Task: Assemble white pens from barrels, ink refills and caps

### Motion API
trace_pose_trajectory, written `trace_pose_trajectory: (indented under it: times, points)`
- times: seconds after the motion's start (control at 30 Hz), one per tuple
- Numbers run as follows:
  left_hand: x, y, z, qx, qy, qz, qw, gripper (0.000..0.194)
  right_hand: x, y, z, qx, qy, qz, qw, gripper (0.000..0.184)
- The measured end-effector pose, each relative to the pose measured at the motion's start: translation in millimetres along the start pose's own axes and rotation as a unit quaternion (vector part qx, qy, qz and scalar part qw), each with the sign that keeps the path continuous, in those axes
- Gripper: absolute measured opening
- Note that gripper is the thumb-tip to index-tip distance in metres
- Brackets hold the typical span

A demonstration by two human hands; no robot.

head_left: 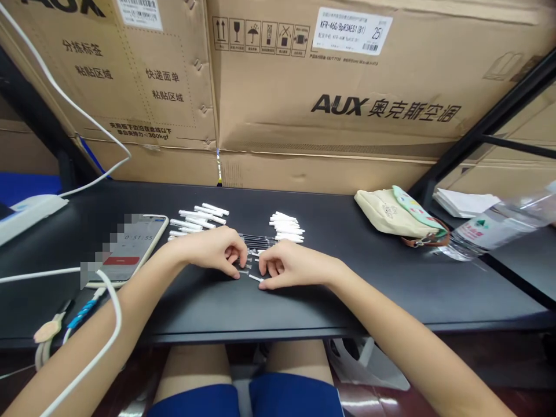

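A person sits at a black bench (204,313), both hands brought close together over small parts, seen from the person's own head. The landmark is a row of thin dark rods (256,239) near the middle of the bench. To its left lie white tubes (210,214) in a loose stack; to its right is a neater pile of white tapered pieces (286,228). On its near side are small clear pieces (249,266), partly hidden by fingers.

The left hand (219,250) is at the rods' near left, thumb and fingers curled beside a clear piece; whether they grip it cannot be told. The right hand (293,263), at the rods' near right, appears to pinch one end of a slim white piece (255,278), which points toward the left hand.

Far left of the rods lies a phone (130,249) showing a running time; far right are a cream pouch (391,211) and a water bottle (486,229).

The step in hand seems to be picking up and aligning two small parts. The next move would call for a light, steady pinch and matching the ends squarely.
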State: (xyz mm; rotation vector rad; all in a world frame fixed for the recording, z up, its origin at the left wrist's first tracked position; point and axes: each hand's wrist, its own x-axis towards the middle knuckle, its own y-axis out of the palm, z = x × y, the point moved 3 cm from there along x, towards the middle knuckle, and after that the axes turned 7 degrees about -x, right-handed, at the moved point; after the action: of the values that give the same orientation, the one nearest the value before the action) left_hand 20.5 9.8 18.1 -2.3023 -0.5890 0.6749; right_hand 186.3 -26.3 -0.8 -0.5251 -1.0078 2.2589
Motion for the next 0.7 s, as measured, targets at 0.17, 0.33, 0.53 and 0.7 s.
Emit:
trace_pose_trajectory:
  times: [0.17,0.33,0.53,0.7]
  points:
    - [2.3,1.0,1.8,0.005,0.014,-0.004,1.0,0.015,0.4,-2.7,-0.5,-0.013,0.002,-0.004,1.0,0.007]
    - [1.3,3.3,-0.5,0.02,0.018,0.006,1.0,0.016,-0.8,-5.1,1.4,-0.013,-0.012,0.004,1.0,0.005]
    - [-1.6,-6.9,-3.8,-0.042,0.035,-0.093,0.994,0.023,-2.4,-30.1,-13.8,0.145,0.024,-0.183,0.972,0.017]
    - [5.4,-9.8,2.0,-0.213,0.022,-0.197,0.957,0.026,1.5,-37.1,-25.6,0.273,0.059,-0.313,0.908,0.03]
